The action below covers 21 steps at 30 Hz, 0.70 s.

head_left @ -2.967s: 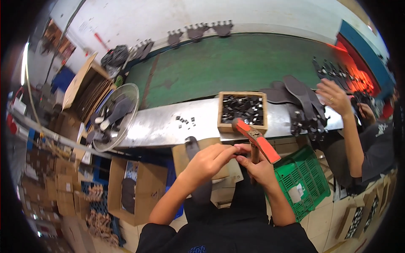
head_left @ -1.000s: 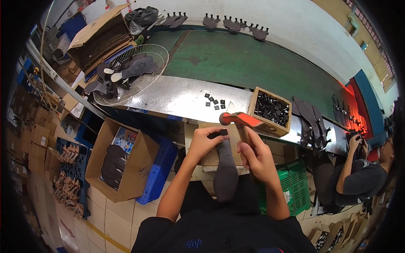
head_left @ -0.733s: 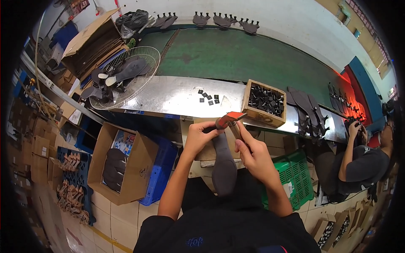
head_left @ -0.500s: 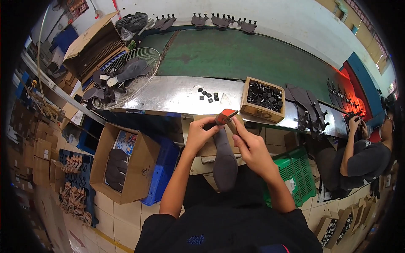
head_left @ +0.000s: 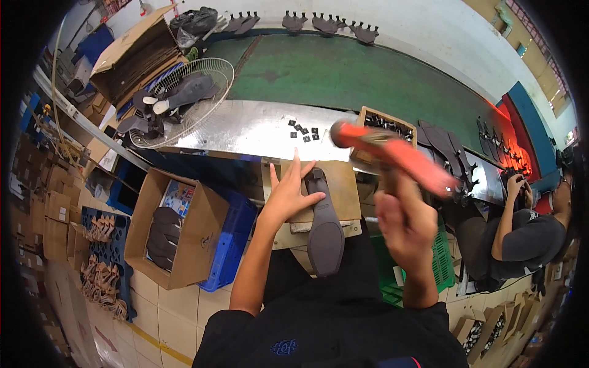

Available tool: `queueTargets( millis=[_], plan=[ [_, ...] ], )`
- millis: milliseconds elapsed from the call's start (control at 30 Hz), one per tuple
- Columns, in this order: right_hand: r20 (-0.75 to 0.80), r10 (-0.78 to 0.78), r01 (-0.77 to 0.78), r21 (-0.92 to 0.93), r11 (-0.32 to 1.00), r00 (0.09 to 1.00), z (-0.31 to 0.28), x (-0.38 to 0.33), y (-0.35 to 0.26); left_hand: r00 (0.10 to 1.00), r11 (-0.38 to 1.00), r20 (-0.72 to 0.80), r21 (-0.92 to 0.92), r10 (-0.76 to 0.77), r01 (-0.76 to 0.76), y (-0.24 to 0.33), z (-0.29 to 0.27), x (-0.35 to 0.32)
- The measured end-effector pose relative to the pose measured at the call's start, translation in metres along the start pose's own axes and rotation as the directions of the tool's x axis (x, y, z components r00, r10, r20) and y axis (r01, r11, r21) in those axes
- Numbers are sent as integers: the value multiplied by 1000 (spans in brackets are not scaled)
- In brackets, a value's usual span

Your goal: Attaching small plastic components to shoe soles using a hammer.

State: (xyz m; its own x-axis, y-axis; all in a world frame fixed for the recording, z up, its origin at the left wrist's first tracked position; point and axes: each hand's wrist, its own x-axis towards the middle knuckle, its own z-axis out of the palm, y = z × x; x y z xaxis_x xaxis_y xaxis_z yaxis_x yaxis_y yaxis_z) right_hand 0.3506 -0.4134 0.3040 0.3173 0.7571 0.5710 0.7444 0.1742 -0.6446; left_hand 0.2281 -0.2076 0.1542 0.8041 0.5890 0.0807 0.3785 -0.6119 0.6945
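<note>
A dark grey shoe sole (head_left: pixel 326 239) lies lengthwise on a brown-topped block (head_left: pixel 345 195) in front of me, its wide end toward my body. At its narrow far end is a small dark squarish piece (head_left: pixel 316 174). My left hand (head_left: pixel 287 193) is open, fingers spread over the left side of that end, thumb against the sole. My right hand (head_left: pixel 406 214) is closed round the handle of a hammer with a red head (head_left: pixel 402 161), raised to the right of the sole and smeared by motion. Several small black square pieces (head_left: pixel 305 131) lie on the metal table beyond.
A wooden box of black pieces (head_left: pixel 370 116) stands behind the hammer. Wire fan guard (head_left: pixel 230 83) with soles sits at left. A cardboard box (head_left: pixel 199 245), blue crate (head_left: pixel 242 233) and green crate (head_left: pixel 443 260) flank me. A co-worker (head_left: pixel 527 239) sits at right beside glowing red equipment (head_left: pixel 521 147).
The hammer has swung from the sole's far end up and to the right in my right hand. My left hand's fingers have spread out beside that end, and the sole now lies on the block.
</note>
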Motion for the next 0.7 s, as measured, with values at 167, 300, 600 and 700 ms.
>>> queueTargets(
  millis=[167, 300, 600, 700],
  plan=[
    [317, 273, -300, 38, 953, 908, 41, -6, 43, 1000, 995, -9, 99, -4, 5, 8, 0, 7],
    [182, 169, -171, -6, 985, 969, 22, -14, 44, 935, 970, -264, 13, 236, -241, 1, 13, -25],
    [603, 28, 352, -501, 791, 797, 53, -33, 101, 965, 658, 120, -750, 233, -66, 116, -51, -123],
    [595, -244, 237, 91, 967, 766, 27, -1, 65, 970, 582, 135, -813, 202, -8, 119, -54, -134]
  ],
)
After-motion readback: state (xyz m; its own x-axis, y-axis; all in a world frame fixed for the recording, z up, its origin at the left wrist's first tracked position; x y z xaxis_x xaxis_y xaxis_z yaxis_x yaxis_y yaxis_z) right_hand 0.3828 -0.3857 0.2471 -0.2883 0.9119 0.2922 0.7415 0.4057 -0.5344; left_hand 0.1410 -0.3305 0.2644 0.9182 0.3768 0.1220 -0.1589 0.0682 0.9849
